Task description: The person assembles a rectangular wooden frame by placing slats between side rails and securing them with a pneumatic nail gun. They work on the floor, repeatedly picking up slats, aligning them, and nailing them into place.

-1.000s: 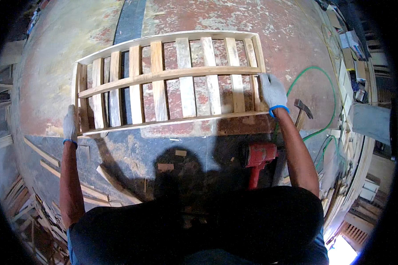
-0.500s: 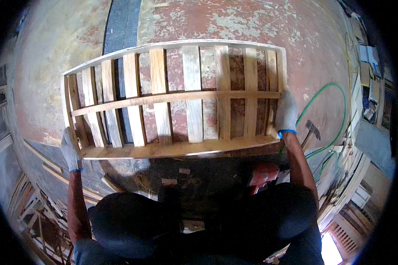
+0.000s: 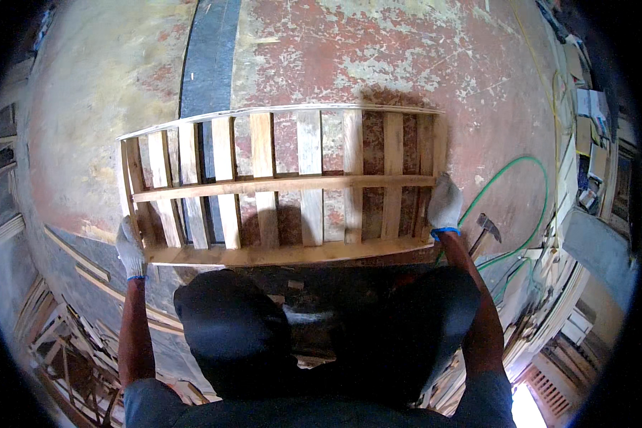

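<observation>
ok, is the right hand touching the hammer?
Apart. The head view shows floor between the right hand and the hammer; the hand is at the right end of the slatted wooden frame.

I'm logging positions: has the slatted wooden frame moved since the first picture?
Yes, nearer: the frame now overlaps the dark floor section in view; before, red floor mostly showed between them.

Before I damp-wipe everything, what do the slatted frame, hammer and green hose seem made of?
Slatted frame: bare wood, unvarnished-looking, visible grain. Hammer: dull grey head, probably steel; brownish handle, likely wood. Green hose: plastic or rubber, perhaps; it curves smoothly.
</observation>
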### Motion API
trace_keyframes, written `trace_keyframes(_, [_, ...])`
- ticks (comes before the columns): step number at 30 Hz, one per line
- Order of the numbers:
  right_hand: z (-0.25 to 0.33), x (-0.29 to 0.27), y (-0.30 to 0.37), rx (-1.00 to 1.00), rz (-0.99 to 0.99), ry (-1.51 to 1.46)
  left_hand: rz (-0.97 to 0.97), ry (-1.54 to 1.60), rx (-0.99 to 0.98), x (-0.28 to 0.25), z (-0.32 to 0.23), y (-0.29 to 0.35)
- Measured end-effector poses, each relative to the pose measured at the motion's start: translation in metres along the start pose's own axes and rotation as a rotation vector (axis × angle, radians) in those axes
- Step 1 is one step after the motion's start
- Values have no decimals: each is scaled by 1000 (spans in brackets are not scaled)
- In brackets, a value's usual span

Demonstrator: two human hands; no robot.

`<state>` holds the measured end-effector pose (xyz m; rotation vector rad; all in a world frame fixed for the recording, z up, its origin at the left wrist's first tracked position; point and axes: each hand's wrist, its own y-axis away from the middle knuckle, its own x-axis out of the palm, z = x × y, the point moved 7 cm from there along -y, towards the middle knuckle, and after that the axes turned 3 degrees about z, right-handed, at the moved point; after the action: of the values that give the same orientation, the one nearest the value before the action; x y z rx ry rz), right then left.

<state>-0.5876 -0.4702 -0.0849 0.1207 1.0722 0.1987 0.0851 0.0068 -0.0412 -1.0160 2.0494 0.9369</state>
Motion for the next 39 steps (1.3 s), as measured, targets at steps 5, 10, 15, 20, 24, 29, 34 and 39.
trace_keyframes(5, [-33, 2, -19, -269, 26, 412, 81, -180, 161, 17, -19, 2])
trace_keyframes(10, [-70, 28, -71, -145, 109, 134, -145, -755, 484, 20, -15, -6])
trace_keyframes(15, [-126, 20, -112, -109, 185, -12, -286, -45, 503, -48, -19, 24])
trace_keyframes(20, [-114, -59, -41, 181, 175, -487, -445, -19, 7, -123, 122, 126])
trace_keyframes(24, [-172, -80, -24, 265, 90, -711, -393, -15, -509, -128, 287, 184])
trace_keyframes(29, [-85, -58, 51, 274, 149, -621, -394, -223, -668, -103, 269, 194])
trace_keyframes(34, [-21, -26, 45, -103, 447, -368, -284, -286, -745, -102, 356, 180])
trace_keyframes(39, [115, -41, 110, -131, 555, -293, -221, 1009, -714, -51, 297, 152])
